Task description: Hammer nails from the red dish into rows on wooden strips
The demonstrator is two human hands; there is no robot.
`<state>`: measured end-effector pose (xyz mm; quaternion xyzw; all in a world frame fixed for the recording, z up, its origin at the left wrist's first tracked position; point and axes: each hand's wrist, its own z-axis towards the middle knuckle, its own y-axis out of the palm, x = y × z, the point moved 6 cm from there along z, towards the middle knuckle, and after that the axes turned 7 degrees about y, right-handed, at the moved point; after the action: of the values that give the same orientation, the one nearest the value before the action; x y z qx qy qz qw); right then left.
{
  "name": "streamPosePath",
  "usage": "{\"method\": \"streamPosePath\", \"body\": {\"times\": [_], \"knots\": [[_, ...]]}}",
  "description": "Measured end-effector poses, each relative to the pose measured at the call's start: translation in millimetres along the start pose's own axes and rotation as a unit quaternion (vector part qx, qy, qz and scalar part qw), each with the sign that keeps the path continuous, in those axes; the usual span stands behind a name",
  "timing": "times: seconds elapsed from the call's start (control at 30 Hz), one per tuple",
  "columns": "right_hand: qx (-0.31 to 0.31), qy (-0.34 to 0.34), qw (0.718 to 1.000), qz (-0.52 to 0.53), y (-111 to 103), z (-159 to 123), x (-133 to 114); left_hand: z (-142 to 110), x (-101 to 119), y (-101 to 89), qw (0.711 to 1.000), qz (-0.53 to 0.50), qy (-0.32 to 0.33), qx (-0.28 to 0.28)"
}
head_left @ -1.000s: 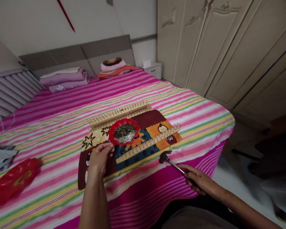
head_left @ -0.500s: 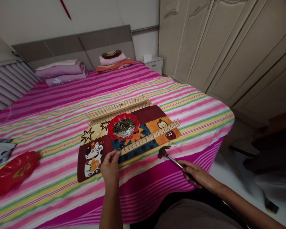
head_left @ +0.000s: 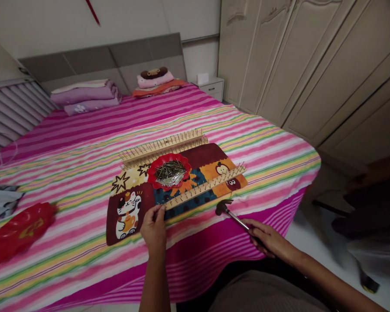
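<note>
My left hand (head_left: 154, 227) is pinched at the near left end of a wooden strip (head_left: 204, 189) studded with upright nails; what its fingertips hold is too small to name. The strip lies on a colourful patchwork mat (head_left: 130, 210) with a cat picture. A red dish (head_left: 152, 173) full of loose nails sits on the mat just behind. My right hand (head_left: 268, 240) grips the handle of a small hammer (head_left: 225, 209), whose dark head rests on the bed near the strip. Two more nail-studded wooden strips (head_left: 164, 146) lie behind the dish.
The striped pink bedsheet (head_left: 84, 143) covers a bed whose near edge drops off below my hands. A red plastic bag (head_left: 16, 234) and grey cloth (head_left: 1, 203) lie at the left. Folded bedding (head_left: 86, 97) is at the headboard. Wardrobe doors (head_left: 295, 65) stand to the right.
My left hand moved from beside the red dish to the near left end of the front strip and stays pinched there. The right hand and hammer barely shifted.
</note>
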<state>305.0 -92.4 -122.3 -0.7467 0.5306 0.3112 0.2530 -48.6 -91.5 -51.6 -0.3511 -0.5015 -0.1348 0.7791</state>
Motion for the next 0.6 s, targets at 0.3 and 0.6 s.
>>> {"method": "streamPosePath", "body": {"times": [0.3,0.6], "knots": [[0.001,-0.034,0.999,-0.019,11,-10,-7,-2,10,3.8,0.992,0.060,0.108,-0.016],[-0.098,-0.255,0.953,-0.135,81,-59,-113,-8,8,6.2,0.975,0.089,0.202,-0.006]]}}
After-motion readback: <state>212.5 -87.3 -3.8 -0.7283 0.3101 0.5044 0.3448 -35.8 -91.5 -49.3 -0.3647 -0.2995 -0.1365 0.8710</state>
